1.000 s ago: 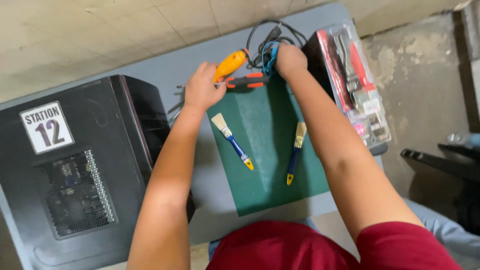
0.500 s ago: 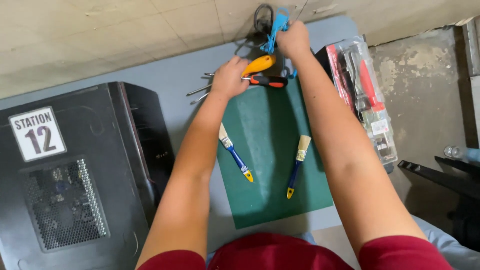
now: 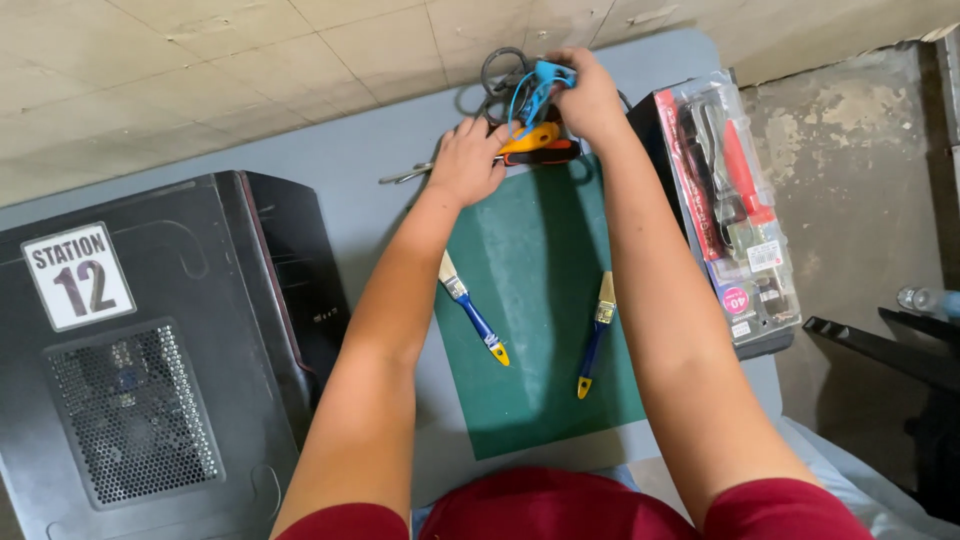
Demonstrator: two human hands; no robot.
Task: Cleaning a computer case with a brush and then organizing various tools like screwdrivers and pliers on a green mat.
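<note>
While our right hand (image 3: 590,98) clamps a blue strap (image 3: 540,82) over the cable bundle (image 3: 500,75), our left hand (image 3: 468,160) curls around the orange-handled tool (image 3: 530,138).

We judge this tool light, stiff, smooth plastic, best gripped mid-handle; it lies at the green mat's (image 3: 540,330) far edge, long axis roughly left-right, tip direction hidden from us.

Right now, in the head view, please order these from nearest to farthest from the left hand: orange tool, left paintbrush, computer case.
From the left hand:
1. Orange tool, touching its fingertips.
2. Left paintbrush, on the green mat below.
3. Computer case, far left.
</note>
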